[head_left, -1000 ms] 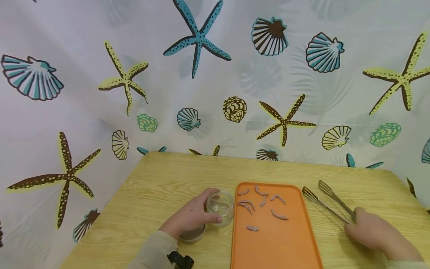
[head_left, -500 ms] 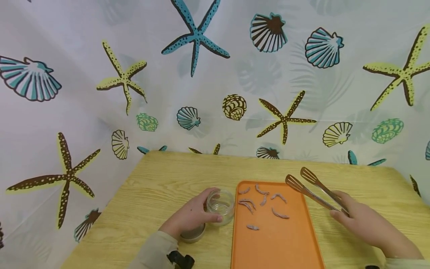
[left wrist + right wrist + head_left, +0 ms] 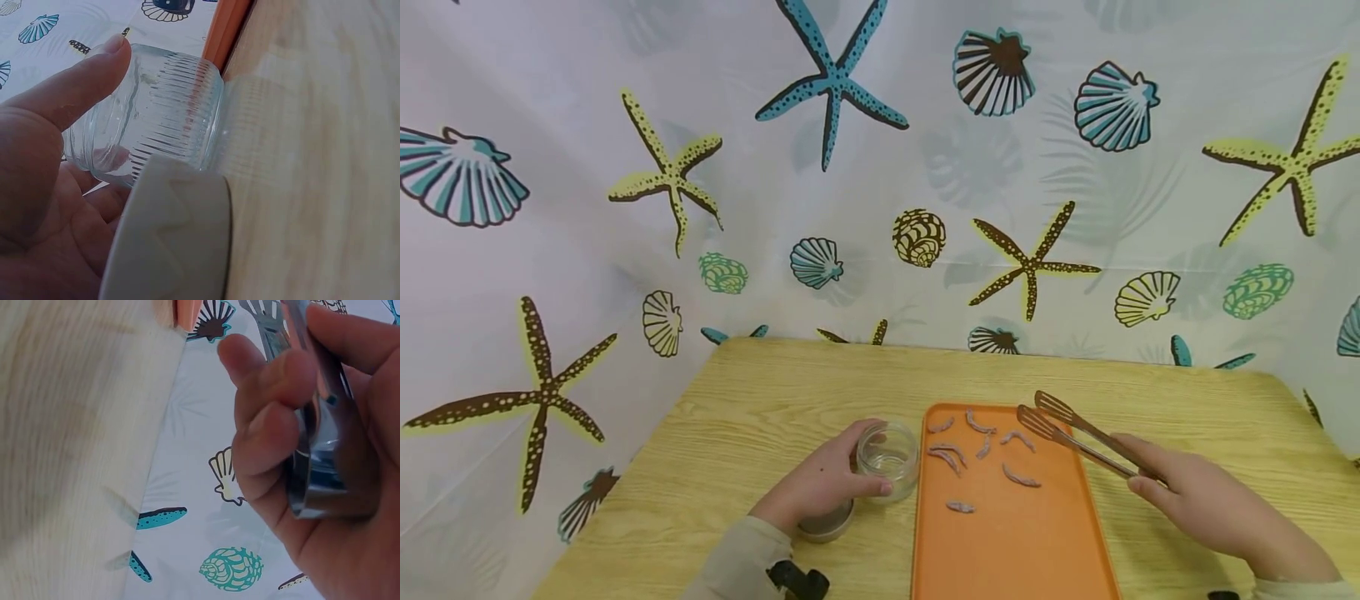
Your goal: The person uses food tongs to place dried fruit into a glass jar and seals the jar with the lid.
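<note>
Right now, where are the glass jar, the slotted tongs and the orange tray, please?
Glass jar (image 3: 165,112), left wrist view, ribbed side wall.
Slotted tongs (image 3: 1093,454), head view, one arm.
Orange tray (image 3: 1022,537), head view, bare surface.

Soft, even light in the head view — dimmer, hazier colour at both wrists.
Head: diffuse shadow on the desk (image 3: 797,383) below the right grip (image 3: 1198,498). Left wrist: left grip (image 3: 47,181) shaded, glass jar (image 3: 172,115) picking up pale highlights, its reflection smeared across the sheen. Right wrist: bright glints on the tongs (image 3: 340,469) — nearby fingers slightly soft, wood washed out.
</note>
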Demonstrator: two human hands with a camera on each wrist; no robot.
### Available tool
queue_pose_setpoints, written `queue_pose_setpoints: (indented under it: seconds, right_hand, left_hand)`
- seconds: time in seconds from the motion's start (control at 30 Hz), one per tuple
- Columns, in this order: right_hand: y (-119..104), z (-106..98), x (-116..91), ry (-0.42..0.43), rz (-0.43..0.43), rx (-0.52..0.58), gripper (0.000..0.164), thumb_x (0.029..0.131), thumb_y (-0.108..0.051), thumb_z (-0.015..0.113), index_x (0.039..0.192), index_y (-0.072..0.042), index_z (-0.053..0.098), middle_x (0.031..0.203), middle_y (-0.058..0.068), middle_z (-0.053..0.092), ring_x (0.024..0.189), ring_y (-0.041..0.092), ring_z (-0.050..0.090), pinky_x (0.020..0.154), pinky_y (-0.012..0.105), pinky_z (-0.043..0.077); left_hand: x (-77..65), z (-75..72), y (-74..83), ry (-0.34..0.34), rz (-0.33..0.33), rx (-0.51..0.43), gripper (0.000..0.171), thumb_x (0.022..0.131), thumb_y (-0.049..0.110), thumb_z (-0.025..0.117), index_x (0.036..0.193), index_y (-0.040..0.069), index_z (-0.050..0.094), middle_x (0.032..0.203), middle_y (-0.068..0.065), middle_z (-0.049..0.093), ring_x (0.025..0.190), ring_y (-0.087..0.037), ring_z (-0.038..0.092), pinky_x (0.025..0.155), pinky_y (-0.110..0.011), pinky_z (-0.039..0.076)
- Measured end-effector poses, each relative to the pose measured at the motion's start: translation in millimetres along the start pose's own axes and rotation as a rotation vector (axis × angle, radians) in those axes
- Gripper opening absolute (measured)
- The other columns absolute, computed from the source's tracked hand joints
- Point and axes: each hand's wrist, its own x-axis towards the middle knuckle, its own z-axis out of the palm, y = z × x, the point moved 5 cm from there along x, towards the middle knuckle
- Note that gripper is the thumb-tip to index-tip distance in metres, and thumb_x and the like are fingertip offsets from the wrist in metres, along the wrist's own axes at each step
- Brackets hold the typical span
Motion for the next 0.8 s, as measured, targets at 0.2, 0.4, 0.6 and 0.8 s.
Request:
queue_pose_setpoints:
  seconds: [0.2,0.4,0.6,0.8]
  right_hand:
    - [5.3,6.4,1.0,-0.034,-0.009,-0.042,0.054,0.104,-0.031,0.060,0.153,-0.013,0.048,0.130,0.008,0.066,0.095,0.013,0.061,0.074,0.037,0.048]
    - [6.7,12.2,4.0,-0.083,0.012,-0.009,0.050,0.104,-0.023,0.059,0.152,-0.011,0.049,0.090,-0.007,0.064,0.067,0.005,0.047,0.065,0.030,0.041]
    - [5.9,14.6,4.3,-0.055,0.012,-0.050,0.048,0.103,-0.020,0.060,0.150,-0.013,0.052,0.070,-0.010,0.049,0.055,0.005,0.036,0.055,0.028,0.035]
    - [3.5,11.3,4.4,-0.026,-0.018,-0.089,0.047,0.103,-0.018,0.061,0.149,-0.014,0.053,0.071,-0.013,0.051,0.055,0.003,0.038,0.057,0.027,0.037]
  left_hand:
    - [-1.5,1.0,1.0,0.001,-0.012,0.000,0.092,0.083,0.048,0.083,0.157,0.022,0.035,0.151,-0.005,0.047,0.131,-0.025,0.050,0.106,-0.053,0.039]
    - [-1.5,-0.3,2.0,0.021,-0.024,0.043,0.089,0.082,0.051,0.083,0.155,0.028,0.038,0.148,-0.003,0.049,0.133,-0.024,0.048,0.107,-0.054,0.038]
    - [-2.3,1.0,2.4,0.008,-0.027,0.013,0.091,0.083,0.049,0.083,0.157,0.024,0.036,0.149,-0.006,0.048,0.129,-0.024,0.051,0.106,-0.052,0.040]
    - [-1.8,0.7,4.1,0.011,-0.014,0.008,0.090,0.083,0.047,0.083,0.156,0.023,0.036,0.148,-0.006,0.048,0.128,-0.023,0.052,0.105,-0.051,0.040]
